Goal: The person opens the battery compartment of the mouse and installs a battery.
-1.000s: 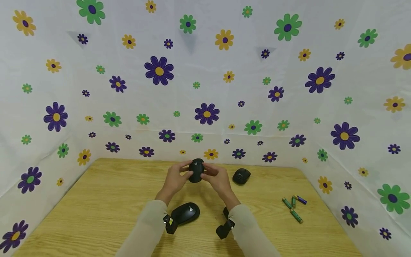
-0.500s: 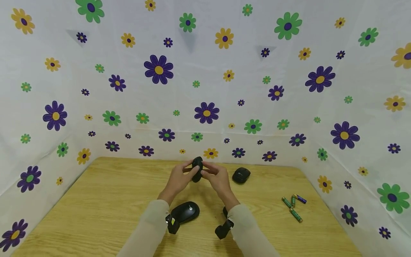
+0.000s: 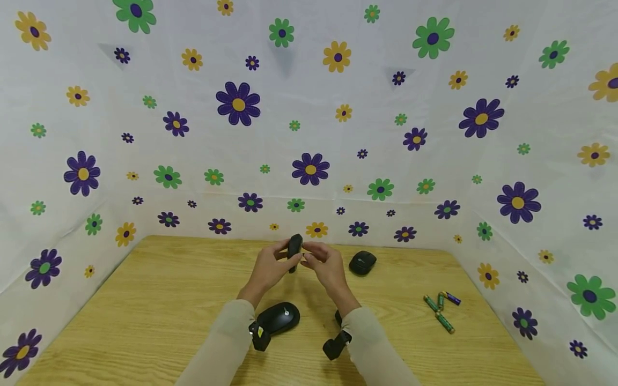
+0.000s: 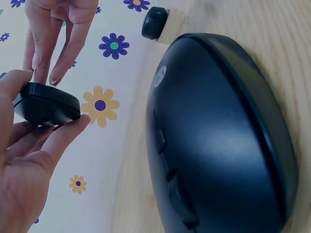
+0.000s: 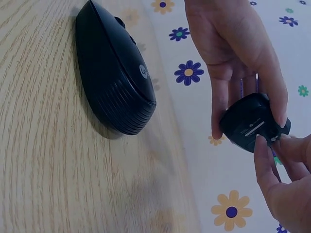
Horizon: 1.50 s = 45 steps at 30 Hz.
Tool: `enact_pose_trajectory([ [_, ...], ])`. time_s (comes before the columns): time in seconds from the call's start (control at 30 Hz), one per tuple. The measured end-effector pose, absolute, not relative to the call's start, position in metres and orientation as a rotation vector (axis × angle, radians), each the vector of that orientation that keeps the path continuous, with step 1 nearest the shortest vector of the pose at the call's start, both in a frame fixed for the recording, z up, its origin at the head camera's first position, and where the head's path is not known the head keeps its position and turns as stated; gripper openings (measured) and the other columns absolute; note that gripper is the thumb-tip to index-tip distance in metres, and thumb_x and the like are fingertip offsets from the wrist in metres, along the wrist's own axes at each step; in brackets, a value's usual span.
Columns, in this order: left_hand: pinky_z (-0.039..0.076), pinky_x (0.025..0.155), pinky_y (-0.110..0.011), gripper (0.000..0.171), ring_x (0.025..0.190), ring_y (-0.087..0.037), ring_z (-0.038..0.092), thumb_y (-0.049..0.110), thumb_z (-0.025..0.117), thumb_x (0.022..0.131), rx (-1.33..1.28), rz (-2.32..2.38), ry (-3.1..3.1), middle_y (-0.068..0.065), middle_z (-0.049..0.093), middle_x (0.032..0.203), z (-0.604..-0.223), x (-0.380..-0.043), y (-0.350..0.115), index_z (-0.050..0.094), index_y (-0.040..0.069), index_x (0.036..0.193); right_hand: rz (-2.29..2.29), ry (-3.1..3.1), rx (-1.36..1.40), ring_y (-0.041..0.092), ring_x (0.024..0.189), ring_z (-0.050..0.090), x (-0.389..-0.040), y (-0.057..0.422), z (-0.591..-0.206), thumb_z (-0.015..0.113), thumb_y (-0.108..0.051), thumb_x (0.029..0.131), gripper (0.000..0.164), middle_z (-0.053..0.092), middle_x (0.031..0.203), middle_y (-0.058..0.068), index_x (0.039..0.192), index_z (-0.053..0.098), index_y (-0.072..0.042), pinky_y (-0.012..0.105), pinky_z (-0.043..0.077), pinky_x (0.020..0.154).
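Note:
A small black computer mouse (image 3: 294, 252) is held up over the table's back part, tilted so it shows nearly edge-on in the head view. My left hand (image 3: 268, 267) grips it between thumb and fingers. Close against its right side is my right hand (image 3: 329, 266), with thumb and fingertips at the mouse's underside. The right wrist view shows the dark underside with a label (image 5: 254, 128). A tiny light spot appears near the right fingertips there, too small to identify. Whether these fingertips pinch anything is unclear.
A larger black mouse (image 3: 284, 317) lies by my left wrist. Another mouse (image 5: 109, 73) sits by my right wrist, mostly hidden in the head view. A third (image 3: 362, 263) stands at the back right. Several batteries (image 3: 444, 323) lie on the right. A flowered cloth (image 3: 309, 134) encloses the table.
The held mouse has turned from showing its broad top to nearly edge-on. My right fingers have shifted from gripping its side to its underside. The other mice and the batteries stay put.

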<state>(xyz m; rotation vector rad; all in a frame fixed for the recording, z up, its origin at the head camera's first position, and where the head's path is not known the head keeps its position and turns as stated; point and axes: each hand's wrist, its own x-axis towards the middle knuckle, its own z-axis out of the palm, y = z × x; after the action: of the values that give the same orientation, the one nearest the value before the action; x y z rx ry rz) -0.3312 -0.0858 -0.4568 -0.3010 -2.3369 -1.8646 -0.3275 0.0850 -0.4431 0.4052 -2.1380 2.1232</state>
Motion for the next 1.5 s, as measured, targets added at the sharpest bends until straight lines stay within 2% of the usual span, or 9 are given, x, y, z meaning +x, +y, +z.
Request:
enact_pose_trajectory([
  [0.23, 0.065, 0.092, -0.042, 0.055, 0.125, -0.036, 0.067, 0.023, 0.074, 0.097, -0.343, -1.863, -2.334, -0.015, 0.064, 0.143, -0.455, -0.330, -0.084, 0.058, 0.010, 0.147, 2.106, -2.156, 0.354, 0.044, 0.120, 0.067, -0.328, 0.086, -0.446, 0.061, 0.007, 0.099, 0.037, 0.064, 0.136, 0.029, 0.136, 0.061, 0.006, 0.039, 0.065, 0.092],
  [0.5, 0.064, 0.094, -0.042, 0.053, 0.124, -0.036, 0.068, 0.023, 0.069, 0.101, -0.418, -1.898, -2.325, -0.017, 0.062, 0.144, -0.455, -0.331, -0.082, 0.055, 0.006, 0.149, 2.153, -2.191, 0.301, 0.037, 0.117, 0.070, -0.330, 0.089, -0.451, 0.062, 0.005, 0.099, 0.047, 0.062, 0.139, 0.027, 0.146, 0.056, -0.003, 0.041, 0.065, 0.091],
  [0.63, 0.063, 0.095, -0.043, 0.052, 0.126, -0.040, 0.066, 0.019, 0.069, 0.101, -0.471, -1.927, -2.307, -0.021, 0.061, 0.145, -0.456, -0.330, -0.082, 0.054, 0.005, 0.149, 2.158, -2.202, 0.306, 0.035, 0.116, 0.071, -0.330, 0.090, -0.452, 0.062, 0.004, 0.099, 0.051, 0.063, 0.138, 0.027, 0.149, 0.054, -0.006, 0.041, 0.065, 0.091],
  [0.77, 0.064, 0.092, -0.044, 0.053, 0.127, -0.043, 0.064, 0.018, 0.069, 0.100, -0.507, -2.009, -2.305, -0.024, 0.059, 0.145, -0.456, -0.330, -0.083, 0.053, 0.005, 0.150, 2.149, -2.205, 0.322, 0.035, 0.115, 0.071, -0.329, 0.092, -0.451, 0.063, 0.003, 0.100, 0.052, 0.062, 0.139, 0.027, 0.149, 0.054, -0.009, 0.042, 0.065, 0.091],
  [0.97, 0.065, 0.087, -0.044, 0.055, 0.127, -0.043, 0.064, 0.021, 0.070, 0.100, -0.539, -2.080, -2.324, -0.024, 0.058, 0.146, -0.456, -0.328, -0.087, 0.052, 0.010, 0.151, 2.114, -2.199, 0.384, 0.041, 0.119, 0.068, -0.326, 0.096, -0.447, 0.063, 0.004, 0.099, 0.052, 0.060, 0.141, 0.028, 0.149, 0.054, -0.007, 0.044, 0.064, 0.093],
  [1.1, 0.066, 0.088, -0.041, 0.054, 0.126, -0.041, 0.066, 0.023, 0.070, 0.100, -0.535, -2.063, -2.367, -0.019, 0.059, 0.145, -0.455, -0.325, -0.089, 0.054, 0.015, 0.151, 2.062, -2.220, 0.380, 0.040, 0.119, 0.067, -0.323, 0.098, -0.445, 0.064, 0.005, 0.098, 0.051, 0.059, 0.142, 0.027, 0.147, 0.056, -0.007, 0.043, 0.065, 0.091],
  [1.33, 0.067, 0.084, -0.037, 0.055, 0.119, -0.036, 0.067, 0.025, 0.070, 0.100, -0.543, -1.909, -2.437, -0.017, 0.063, 0.135, -0.452, -0.318, -0.091, 0.054, 0.013, 0.151, 1.978, -2.246, 0.386, 0.037, 0.110, 0.069, -0.322, 0.101, -0.445, 0.067, 0.005, 0.095, 0.051, 0.061, 0.140, 0.025, 0.144, 0.060, -0.008, 0.039, 0.066, 0.086],
  [1.5, 0.067, 0.085, -0.037, 0.058, 0.113, -0.032, 0.070, 0.023, 0.071, 0.099, -0.517, -1.888, -2.442, -0.017, 0.067, 0.133, -0.452, -0.315, -0.094, 0.051, 0.017, 0.153, 1.921, -2.272, 0.405, 0.040, 0.111, 0.068, -0.320, 0.101, -0.444, 0.070, 0.005, 0.094, 0.051, 0.062, 0.135, 0.025, 0.142, 0.062, -0.007, 0.040, 0.067, 0.083],
])
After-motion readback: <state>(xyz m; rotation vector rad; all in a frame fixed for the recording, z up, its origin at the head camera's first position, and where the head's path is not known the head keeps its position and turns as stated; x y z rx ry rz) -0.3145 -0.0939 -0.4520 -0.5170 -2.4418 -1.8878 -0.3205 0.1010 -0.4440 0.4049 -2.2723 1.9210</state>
